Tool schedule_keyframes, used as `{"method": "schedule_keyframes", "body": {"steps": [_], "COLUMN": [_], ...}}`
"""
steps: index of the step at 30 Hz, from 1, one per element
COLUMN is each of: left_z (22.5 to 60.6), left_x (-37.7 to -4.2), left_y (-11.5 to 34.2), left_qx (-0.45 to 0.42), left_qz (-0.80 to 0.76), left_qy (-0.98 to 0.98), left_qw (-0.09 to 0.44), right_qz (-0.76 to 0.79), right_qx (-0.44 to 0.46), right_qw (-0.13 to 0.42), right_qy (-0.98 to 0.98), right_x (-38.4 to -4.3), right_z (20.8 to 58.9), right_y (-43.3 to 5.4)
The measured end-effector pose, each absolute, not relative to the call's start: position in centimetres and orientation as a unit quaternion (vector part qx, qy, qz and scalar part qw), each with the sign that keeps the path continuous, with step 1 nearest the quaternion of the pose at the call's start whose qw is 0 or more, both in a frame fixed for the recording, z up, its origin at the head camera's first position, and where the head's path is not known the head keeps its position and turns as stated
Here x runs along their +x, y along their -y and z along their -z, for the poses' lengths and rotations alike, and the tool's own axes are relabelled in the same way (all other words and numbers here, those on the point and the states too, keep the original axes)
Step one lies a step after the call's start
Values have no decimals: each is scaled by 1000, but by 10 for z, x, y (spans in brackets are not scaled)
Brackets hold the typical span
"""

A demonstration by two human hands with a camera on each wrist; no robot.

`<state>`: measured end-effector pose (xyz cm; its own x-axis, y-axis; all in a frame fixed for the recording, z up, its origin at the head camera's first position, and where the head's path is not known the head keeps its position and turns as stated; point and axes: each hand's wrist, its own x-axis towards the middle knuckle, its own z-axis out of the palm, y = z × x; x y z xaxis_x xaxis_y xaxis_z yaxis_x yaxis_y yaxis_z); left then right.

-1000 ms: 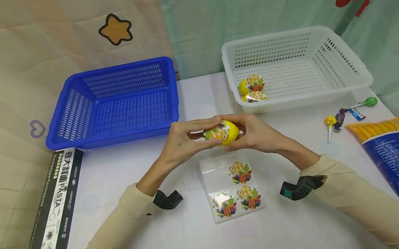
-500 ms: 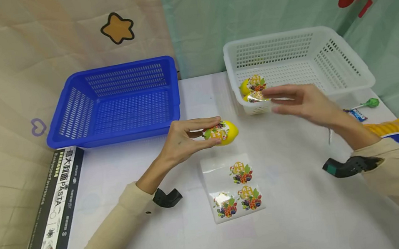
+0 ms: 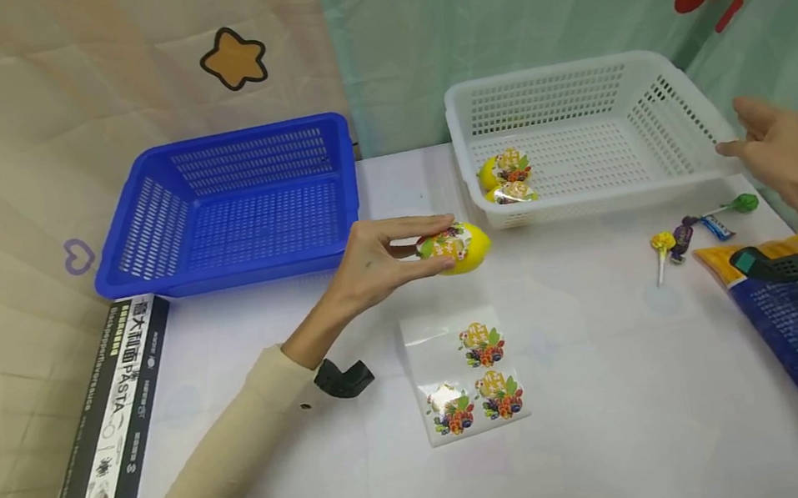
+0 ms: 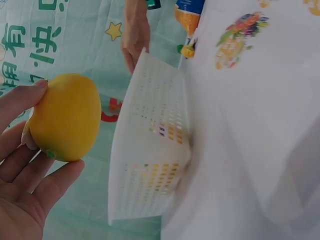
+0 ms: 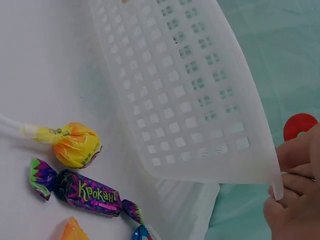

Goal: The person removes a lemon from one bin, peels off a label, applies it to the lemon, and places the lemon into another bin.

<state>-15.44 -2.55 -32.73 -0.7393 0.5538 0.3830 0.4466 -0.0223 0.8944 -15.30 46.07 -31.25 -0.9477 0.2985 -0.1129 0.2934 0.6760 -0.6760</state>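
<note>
My left hand [image 3: 375, 262] grips a yellow lemon [image 3: 473, 248] above the table, between thumb and fingers. A shiny fruit-print sticker covers part of the lemon; in the left wrist view its bare yellow side [image 4: 67, 117] shows. My right hand [image 3: 783, 148] is at the right end of a white basket [image 3: 589, 199], its thumb at the rim and a gap between thumb and fingers. In the right wrist view, the basket's corner partly covers those fingers [image 5: 295, 150]. Two stickered lemons [image 3: 505, 169] lie in the basket's left front corner.
A sheet with several fruit stickers [image 3: 424, 355] lies mid-table. The blue basket [image 3: 259, 217] stands back left, beside a pasta box [image 3: 107, 422]. Lollipops [image 3: 662, 242] and wrapped candies [image 3: 681, 239] lie right of centre, near a blue and yellow bag [image 3: 789, 340].
My right hand let go of the lemon, passed the white basket's front and moved right to its far end. My left hand, holding the lemon, shifted slightly right and up.
</note>
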Motion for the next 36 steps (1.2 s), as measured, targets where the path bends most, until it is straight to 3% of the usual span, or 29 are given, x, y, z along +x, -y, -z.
{"method": "schedule_keyframes", "body": {"steps": [7,20,36], "left_z": [301,307,330], "left_x": [-185,-252,-260], "left_y": [-33,-161,-198], "left_qx": [374,370,393], "left_qz": [-622,-426,-244], "left_qy": [-687,-817,-873], "left_qw": [32,120,153], "right_qz": [-323,-306,-315], "right_qx": [-146,-138,-152], "right_qw": [-33,-16,-7], "right_qy": [934,942,937], "right_x": [-155,-160,-159], "right_z": [314,321,321], "right_y": [-465,-457,-456]}}
